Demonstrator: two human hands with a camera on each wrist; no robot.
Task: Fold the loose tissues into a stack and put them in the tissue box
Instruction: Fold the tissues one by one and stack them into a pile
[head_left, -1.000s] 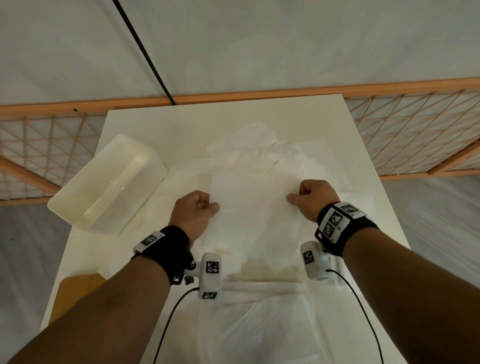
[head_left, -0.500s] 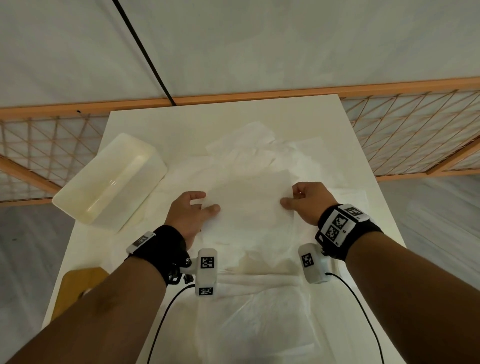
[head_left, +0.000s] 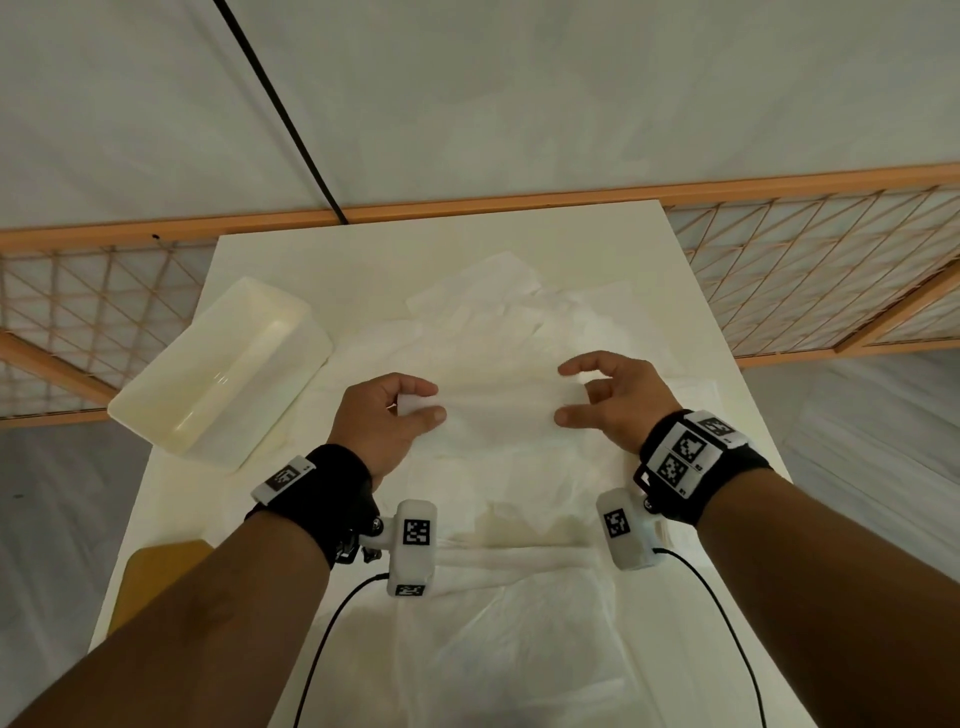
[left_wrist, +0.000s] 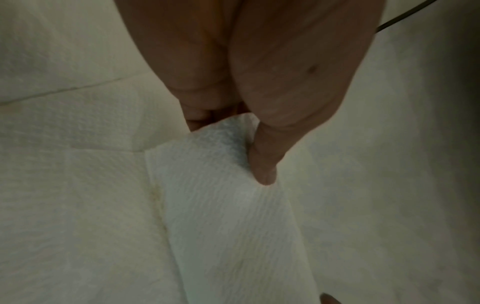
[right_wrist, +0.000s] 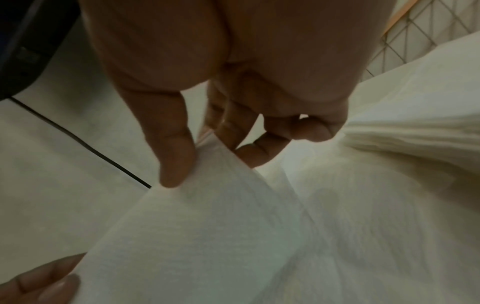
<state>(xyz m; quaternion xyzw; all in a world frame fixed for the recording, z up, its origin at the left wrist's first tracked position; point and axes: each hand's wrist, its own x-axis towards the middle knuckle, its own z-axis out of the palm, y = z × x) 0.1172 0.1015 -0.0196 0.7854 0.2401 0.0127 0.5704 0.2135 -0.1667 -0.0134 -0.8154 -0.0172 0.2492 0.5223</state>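
Note:
A white tissue (head_left: 498, 415) stretches as a narrow band between my two hands, above the loose tissues (head_left: 519, 317) spread over the table's middle. My left hand (head_left: 423, 402) pinches its left end between thumb and fingers (left_wrist: 262, 164). My right hand (head_left: 569, 397) holds the right end, thumb (right_wrist: 176, 164) on the near face and fingers behind, with the index finger lifted away. The white tissue box (head_left: 156, 410) lies empty and without a lid at the left, apart from both hands.
More flat tissues (head_left: 493, 639) cover the table's near part. A stack of folded sheets (right_wrist: 415, 131) lies just right of my right hand. A wooden piece (head_left: 166, 566) sits at the near left corner. An orange lattice fence (head_left: 810, 270) borders the table.
The held tissue has gone from a broad sheet to a narrower band. My right hand's fingers have spread out from a fist, and both hands have shifted a little farther apart.

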